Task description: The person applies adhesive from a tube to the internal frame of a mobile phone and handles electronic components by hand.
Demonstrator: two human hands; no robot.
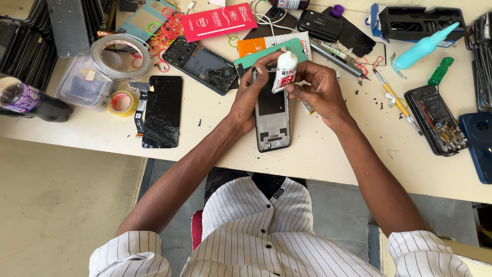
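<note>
From my remote seat I saw the pale worktable (318,154) filling most of the view, crowded with phone parts. At its left edge lay a dark drink bottle (31,102) on its side, with a clear plastic box (84,87) just beside it and a ring of clear tape (121,55) resting against that box. A cracked black screen panel (163,110) lay flat near the box, and a yellow tape roll (122,102) sat between the two. Farther back an opened dark phone body (201,64) lay tilted, with a red packet (218,21) behind it. Off to the right I noted a teal squeeze bottle (425,46) lying on its side and another opened phone (435,120) near the table's right end.

In the middle, close to the front edge, lay the phone frame (271,110), upright in the view and flat on the table. The left hand (251,95) pressed on the frame's left side, its fingers curled over the upper edge and closed against it. The right hand (320,90) had its fingers pinched shut around a small white glue tube (284,72), held over the frame's top right corner. I could not tell whether the tube's tip touched the frame.
</note>
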